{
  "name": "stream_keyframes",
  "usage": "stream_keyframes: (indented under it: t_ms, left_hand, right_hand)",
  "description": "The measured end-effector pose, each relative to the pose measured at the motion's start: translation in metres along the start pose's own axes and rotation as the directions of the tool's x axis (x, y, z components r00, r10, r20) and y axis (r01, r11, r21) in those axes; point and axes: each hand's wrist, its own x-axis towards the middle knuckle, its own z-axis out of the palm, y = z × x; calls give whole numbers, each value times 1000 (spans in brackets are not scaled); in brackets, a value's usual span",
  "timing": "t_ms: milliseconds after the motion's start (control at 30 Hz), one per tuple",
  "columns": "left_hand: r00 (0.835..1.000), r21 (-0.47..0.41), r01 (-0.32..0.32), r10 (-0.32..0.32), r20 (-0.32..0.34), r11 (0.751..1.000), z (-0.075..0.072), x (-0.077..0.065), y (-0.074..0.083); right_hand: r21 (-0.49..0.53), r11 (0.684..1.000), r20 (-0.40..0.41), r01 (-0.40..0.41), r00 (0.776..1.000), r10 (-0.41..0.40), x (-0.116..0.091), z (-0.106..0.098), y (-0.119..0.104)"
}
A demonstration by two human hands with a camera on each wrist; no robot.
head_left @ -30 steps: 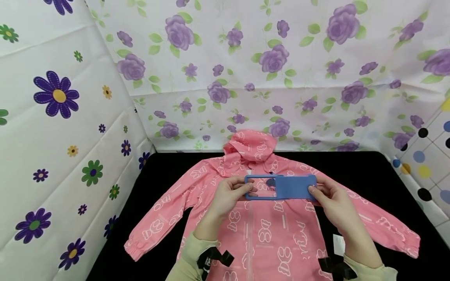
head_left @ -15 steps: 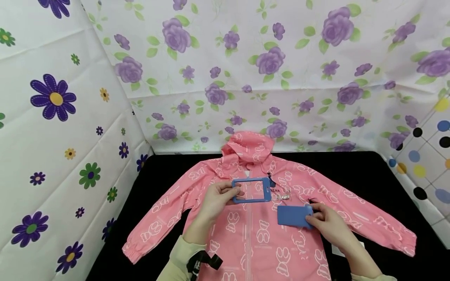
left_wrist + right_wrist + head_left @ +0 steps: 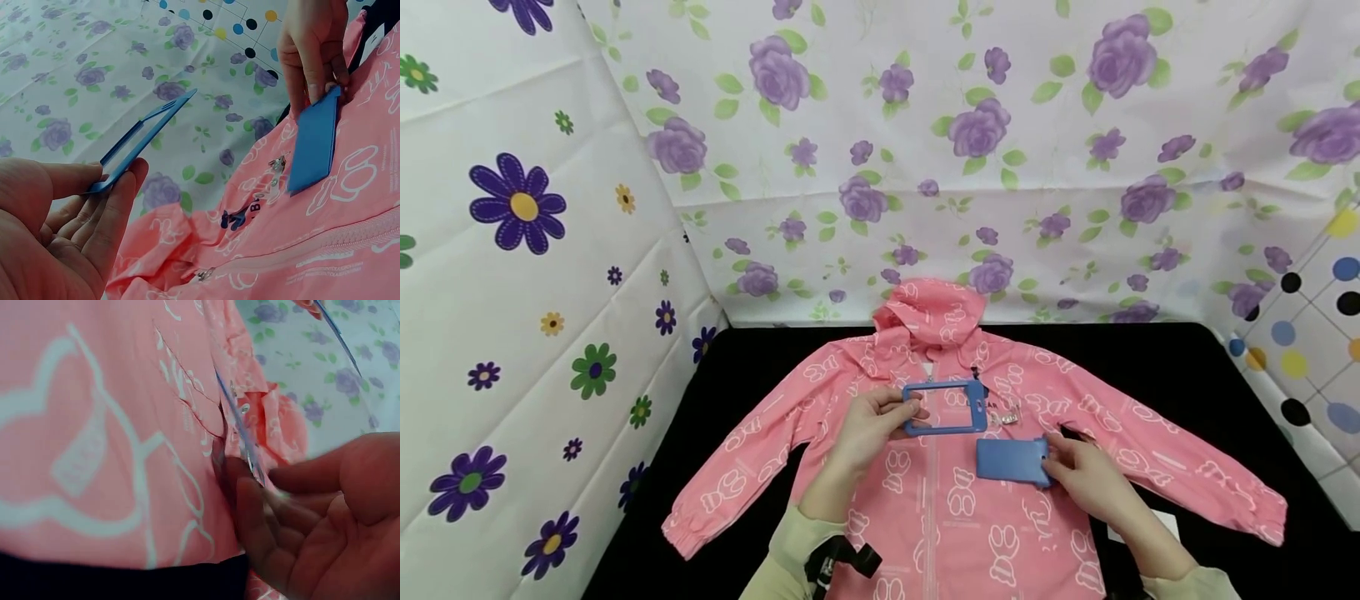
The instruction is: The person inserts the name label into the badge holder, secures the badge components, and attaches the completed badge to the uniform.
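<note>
My left hand (image 3: 867, 429) pinches one end of a blue rectangular frame (image 3: 976, 392), part of a card holder, between thumb and fingers. The frame's middle is see-through, and a slot shows at its free end. Lower and to the right, my right hand (image 3: 1086, 477) pinches the edge of a solid blue panel (image 3: 1009, 460). The two parts are apart, both above a pink hooded jacket (image 3: 910, 525). In the left wrist view the panel (image 3: 314, 147) hangs tilted over the jacket, while the frame (image 3: 164, 125) slants upward. A small metal clip (image 3: 1006, 418) lies on the jacket's chest.
The jacket is spread, sleeves out, on a black table surface (image 3: 737, 367). A white card or paper (image 3: 1167, 523) lies partly behind my right forearm. Floral sheets (image 3: 880, 250) stand behind the table and at its sides.
One second ago the panel overlapped the frame; my right hand has drawn it out and lowered it. Since half a second ago, the panel has shifted slightly left and the frame slightly right.
</note>
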Motion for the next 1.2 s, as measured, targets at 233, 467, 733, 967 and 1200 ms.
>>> stream_keyframes:
  t_ms: [233, 467, 733, 967, 1200]
  left_hand:
    - [1000, 27, -29, 29, 4, 999, 4, 1, -2]
    - [1000, 12, -23, 23, 15, 1000, 8, -1, -2]
    - [1000, -15, 13, -13, 25, 1000, 11, -3, -4]
    - [999, -22, 16, -14, 49, 1000, 13, -4, -5]
    - [997, -21, 15, -13, 74, 1000, 16, -3, -5]
  right_hand:
    - [151, 988, 12, -45, 999, 44, -2, -9, -2]
    - [201, 977, 54, -64, 997, 55, -4, -14, 2]
    - [173, 985, 109, -18, 994, -1, -4, -29, 15]
    - [78, 997, 76, 14, 997, -20, -6, -41, 23]
    - [-72, 994, 59, 86, 995, -81, -15, -58, 34]
